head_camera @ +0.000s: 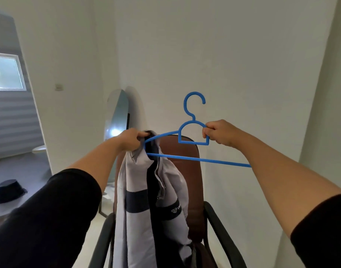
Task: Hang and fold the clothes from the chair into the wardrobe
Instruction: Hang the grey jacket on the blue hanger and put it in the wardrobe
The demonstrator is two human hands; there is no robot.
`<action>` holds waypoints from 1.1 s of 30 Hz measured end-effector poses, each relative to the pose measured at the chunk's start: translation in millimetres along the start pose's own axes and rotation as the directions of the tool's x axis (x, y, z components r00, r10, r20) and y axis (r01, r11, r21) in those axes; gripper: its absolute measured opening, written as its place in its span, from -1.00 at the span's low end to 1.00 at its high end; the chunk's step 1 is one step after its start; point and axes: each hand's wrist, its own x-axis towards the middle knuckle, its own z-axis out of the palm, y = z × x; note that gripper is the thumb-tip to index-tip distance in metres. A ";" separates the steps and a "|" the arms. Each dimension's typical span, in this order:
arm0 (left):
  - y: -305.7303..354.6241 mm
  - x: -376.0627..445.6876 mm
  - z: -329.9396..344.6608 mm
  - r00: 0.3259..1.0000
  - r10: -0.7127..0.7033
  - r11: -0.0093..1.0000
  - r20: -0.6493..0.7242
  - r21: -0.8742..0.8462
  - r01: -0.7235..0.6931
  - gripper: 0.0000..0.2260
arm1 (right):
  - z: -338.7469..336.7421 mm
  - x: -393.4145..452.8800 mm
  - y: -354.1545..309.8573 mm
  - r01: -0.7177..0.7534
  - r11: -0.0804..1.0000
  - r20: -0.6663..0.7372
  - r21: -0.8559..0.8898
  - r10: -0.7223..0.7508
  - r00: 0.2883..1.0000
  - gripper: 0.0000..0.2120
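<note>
The grey jacket [146,200] is held up above the brown chair [187,171] by its collar, pinched in the left hand [132,140]. The blue hanger [192,144] is gripped near its neck by the right hand [217,133], apparently so one end can be fed into the shoulder.

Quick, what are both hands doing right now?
Left hand: closed, gripping the grey jacket at its collar, by the end of the blue hanger.
Right hand: closed, holding the blue hanger near its neck.
</note>
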 end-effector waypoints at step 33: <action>83.2 -3.5 -63.1 0.938 0.307 0.936 -0.161 -0.125 -0.328 -0.79 | 65.3 20.2 -51.2 -0.160 0.857 -0.004 0.489 0.186 0.983 -0.70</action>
